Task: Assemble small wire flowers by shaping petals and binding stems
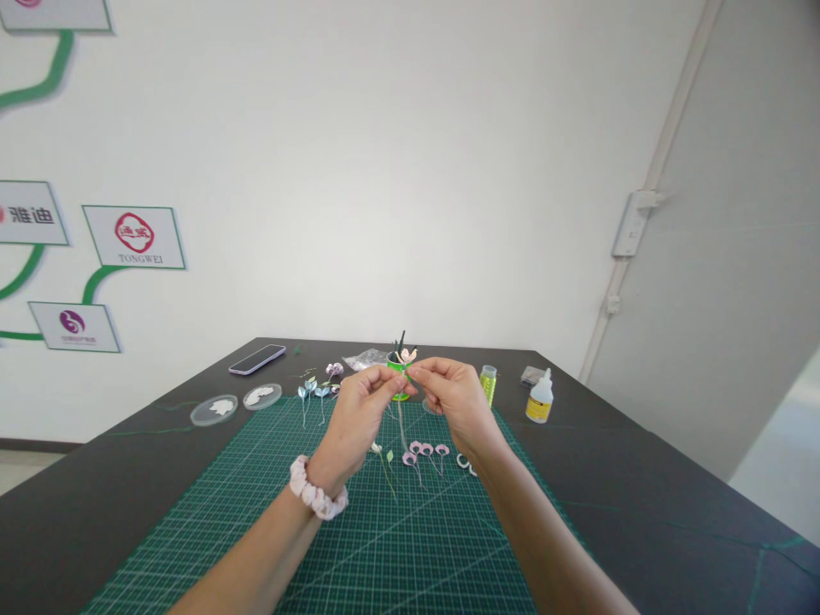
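Observation:
My left hand (pixel 370 401) and my right hand (pixel 453 395) meet above the cutting mat (pixel 384 547), thumb and forefinger of each pinched together. A small pale pink flower (pixel 407 355) shows just above the fingertips, and a thin greyish stem or strand (pixel 401 425) hangs below them. My fingers hide the exact grip. Behind them stands a bright green container (pixel 398 363) with dark-handled tools. Several mauve petals on wire stems (pixel 426 450) lie below my hands. Left of these are a white bud (pixel 376 448) and a small green leaf (pixel 389 457).
Blue wired flowers (pixel 311 390) lie at the mat's back left, near two shallow dishes (pixel 214 410) with white pieces. A phone (pixel 257 360) is farther back. On the right stand a glue bottle (pixel 540 398) and a yellow-green spool (pixel 488 386). White rings (pixel 462 461) lie by my right wrist.

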Motion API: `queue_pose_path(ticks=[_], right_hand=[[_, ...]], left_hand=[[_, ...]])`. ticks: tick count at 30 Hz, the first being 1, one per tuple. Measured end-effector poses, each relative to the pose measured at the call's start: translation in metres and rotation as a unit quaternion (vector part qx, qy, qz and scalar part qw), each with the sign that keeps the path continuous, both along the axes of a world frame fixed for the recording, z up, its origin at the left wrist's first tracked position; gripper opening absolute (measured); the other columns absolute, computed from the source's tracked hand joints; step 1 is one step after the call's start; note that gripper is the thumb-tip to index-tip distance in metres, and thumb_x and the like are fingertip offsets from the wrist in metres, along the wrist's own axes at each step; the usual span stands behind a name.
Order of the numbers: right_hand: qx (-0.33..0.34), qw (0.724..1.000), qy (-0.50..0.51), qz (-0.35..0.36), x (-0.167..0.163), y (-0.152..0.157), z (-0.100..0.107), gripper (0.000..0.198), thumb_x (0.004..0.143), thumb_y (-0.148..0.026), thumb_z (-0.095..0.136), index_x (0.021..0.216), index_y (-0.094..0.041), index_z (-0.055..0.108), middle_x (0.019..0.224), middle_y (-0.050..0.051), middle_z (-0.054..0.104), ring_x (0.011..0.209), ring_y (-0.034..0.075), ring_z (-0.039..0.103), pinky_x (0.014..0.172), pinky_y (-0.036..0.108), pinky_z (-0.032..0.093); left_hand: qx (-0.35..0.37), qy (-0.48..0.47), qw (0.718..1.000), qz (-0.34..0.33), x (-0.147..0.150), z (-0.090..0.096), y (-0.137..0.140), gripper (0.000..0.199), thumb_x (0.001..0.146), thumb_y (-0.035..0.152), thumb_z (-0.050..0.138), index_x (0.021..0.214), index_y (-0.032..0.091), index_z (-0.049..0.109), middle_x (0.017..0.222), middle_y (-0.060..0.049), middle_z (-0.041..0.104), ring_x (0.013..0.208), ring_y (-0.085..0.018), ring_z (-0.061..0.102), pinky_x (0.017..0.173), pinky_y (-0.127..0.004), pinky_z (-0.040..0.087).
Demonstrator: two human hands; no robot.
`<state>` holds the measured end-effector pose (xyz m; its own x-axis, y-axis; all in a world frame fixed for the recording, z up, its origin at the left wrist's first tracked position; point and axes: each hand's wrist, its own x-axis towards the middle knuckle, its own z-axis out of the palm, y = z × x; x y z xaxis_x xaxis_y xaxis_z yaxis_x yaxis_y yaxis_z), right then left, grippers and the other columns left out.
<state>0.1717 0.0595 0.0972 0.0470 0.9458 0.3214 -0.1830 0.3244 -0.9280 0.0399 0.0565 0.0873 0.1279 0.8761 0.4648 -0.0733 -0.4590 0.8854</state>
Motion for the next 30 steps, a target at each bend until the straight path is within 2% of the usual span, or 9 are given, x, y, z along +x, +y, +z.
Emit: queue_pose_path(ticks=[30], right_hand=[[0.011, 1.0, -0.001, 0.006, 0.0001, 0.0, 0.0003, 0.028, 0.057, -0.04, 0.077, 0.064, -0.013, 0.07, 0.043, -0.004, 0.051, 0.04, 0.005, 0.03, 0.04, 0.021, 0.02]], left_hand=[[0.011, 0.007, 1.0, -0.017, 0.0009, 0.0017, -0.0001, 0.019, 0.084, 0.028, 0.059, 0.072, 0.018, 0.07, 0.074, -0.002, 0.07, 0.077, -0.016, 0.058, 0.08, -0.028, 0.044]])
